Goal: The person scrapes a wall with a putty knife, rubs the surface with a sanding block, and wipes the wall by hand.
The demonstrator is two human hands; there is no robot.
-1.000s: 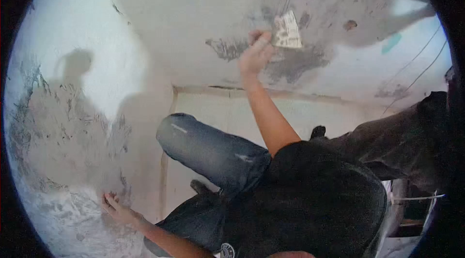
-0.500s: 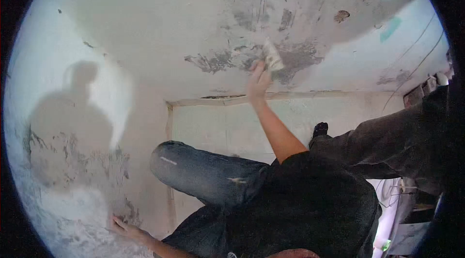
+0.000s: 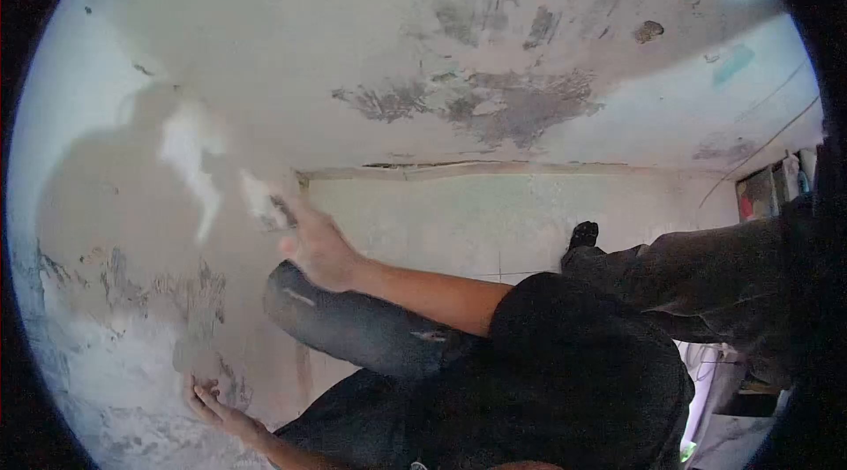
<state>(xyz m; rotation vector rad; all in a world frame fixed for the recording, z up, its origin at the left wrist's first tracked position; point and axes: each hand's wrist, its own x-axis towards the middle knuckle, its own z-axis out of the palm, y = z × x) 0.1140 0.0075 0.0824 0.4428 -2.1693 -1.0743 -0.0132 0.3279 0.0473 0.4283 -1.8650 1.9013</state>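
Note:
My right hand is closed around a scraper-like tool, which is blurred and shows pale and dark parts. It is above the bent knee in torn blue jeans, beside the corner of the plastered surfaces. At the lower left, my left hand has its fingers stretched out near the patchy wall. Nothing can be made out in that hand. Whether its fingertips touch the wall is unclear.
Rough grey patches mark the large plastered surface above. A pale tiled strip runs below its cracked edge. A dark trouser leg with a dark sock extends at the right. Shelved items stand at the far right.
My right hand has moved left and down with the tool, away from the grey patch. My left hand has shifted slightly left. The view has tilted a little.

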